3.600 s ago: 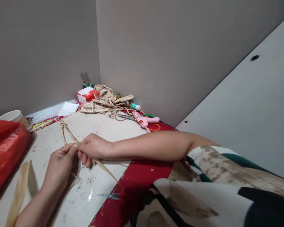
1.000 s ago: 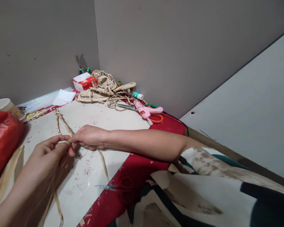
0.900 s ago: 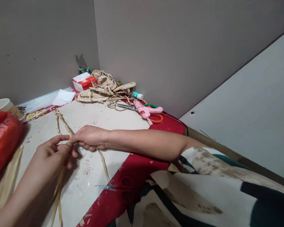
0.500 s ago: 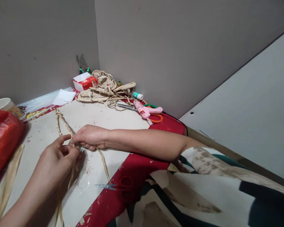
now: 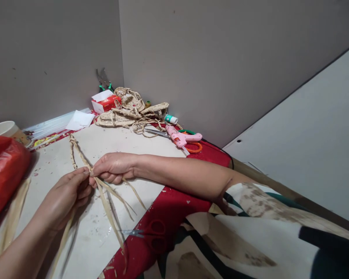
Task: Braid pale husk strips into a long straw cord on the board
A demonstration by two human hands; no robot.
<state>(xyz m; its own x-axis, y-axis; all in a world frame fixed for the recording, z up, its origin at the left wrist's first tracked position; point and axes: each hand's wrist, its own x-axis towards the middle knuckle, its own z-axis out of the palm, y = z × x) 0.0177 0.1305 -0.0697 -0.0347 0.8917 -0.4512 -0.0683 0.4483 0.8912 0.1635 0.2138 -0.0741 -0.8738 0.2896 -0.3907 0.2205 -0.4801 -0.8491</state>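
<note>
Straw-coloured plaited fibre cord (image 5: 80, 153) slants across a flat, off-white board (image 5: 139, 149) to the pinching fingertips of the left hand (image 5: 68, 190) and right hand (image 5: 113, 166), touching at its near end; loose, flat tan strands (image 5: 107, 209) fan below. Firm pinching and even tension should keep the plait uniform.

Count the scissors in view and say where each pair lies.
2 that I can make out: small red-handled scissors straddling the pale board and red cloth, and larger scissors partly covered by the pink glue gun, which may hide another pair.
</note>
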